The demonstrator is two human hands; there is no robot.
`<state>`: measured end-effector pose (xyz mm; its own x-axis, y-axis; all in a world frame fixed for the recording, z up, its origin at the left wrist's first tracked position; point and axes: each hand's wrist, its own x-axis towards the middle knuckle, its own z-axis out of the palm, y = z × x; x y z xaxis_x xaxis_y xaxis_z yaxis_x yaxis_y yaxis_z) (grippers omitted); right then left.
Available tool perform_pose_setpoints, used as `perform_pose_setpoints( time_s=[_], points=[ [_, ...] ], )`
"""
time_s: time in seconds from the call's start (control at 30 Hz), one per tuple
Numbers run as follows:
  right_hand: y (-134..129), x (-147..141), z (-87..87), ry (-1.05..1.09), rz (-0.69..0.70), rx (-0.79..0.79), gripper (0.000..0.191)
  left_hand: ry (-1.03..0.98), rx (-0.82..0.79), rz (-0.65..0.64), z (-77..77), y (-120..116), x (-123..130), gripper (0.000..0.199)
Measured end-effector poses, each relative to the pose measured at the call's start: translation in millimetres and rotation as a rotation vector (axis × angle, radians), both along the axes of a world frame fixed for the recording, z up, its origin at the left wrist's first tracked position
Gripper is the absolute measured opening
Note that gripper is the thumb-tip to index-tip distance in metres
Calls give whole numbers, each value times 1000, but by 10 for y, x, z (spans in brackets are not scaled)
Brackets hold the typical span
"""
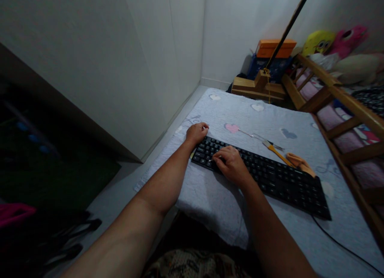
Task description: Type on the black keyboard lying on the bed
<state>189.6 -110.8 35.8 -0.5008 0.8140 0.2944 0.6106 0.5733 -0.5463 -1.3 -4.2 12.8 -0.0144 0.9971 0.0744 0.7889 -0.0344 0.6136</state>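
Observation:
A black keyboard (270,174) lies at a slant on a cloth-covered table (240,114). At its far left corner rests my left hand (196,133), fingers curled in; whatever they hold, if anything, is too small to name. Over the left part of the keys, my right hand (230,162) pinches a small, thin whitish item that I cannot make out. Behind the keyboard are a brush with a yellow handle (277,153), thin metal tools (247,133) and a crumpled tan cloth (300,163).
A pale cabinet (144,62) stands to the left. A wooden rail (345,94) borders the right side, with plush toys (318,42) beyond it. At the back are an orange box (276,49) and a wooden stand (255,86) with a pole. The keyboard's cable (339,244) runs right.

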Motion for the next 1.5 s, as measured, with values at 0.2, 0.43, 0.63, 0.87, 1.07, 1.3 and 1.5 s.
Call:
perform_pose_setpoints(
  time_s=[0.2, 0.43, 0.63, 0.87, 1.07, 1.3, 1.5],
  points=[
    [-9, -13, 2, 19, 13, -12, 14, 1, -5, 5, 21, -12, 12, 30],
    [-11, -6, 2, 2, 30, -20, 15, 3, 8, -1, -9, -1, 5, 29],
    [-29, 38, 35, -42, 11, -16, 14, 9, 14, -3, -24, 14, -6, 28],
    [-80, 60, 48, -78, -11, 32, 13, 8, 18, -5, -32, 16, -12, 28],
    [-144, 110, -12, -57, -41, 43, 15, 7, 14, -2, -21, 13, -9, 28],
    [-181, 91, -85, -20, -79, 92, 16, 8, 16, -2, -13, 5, -1, 29],
    [-199, 103, -84, 8, -59, 93, 16, 1, 8, -5, -10, 5, 0, 29]
  ],
)
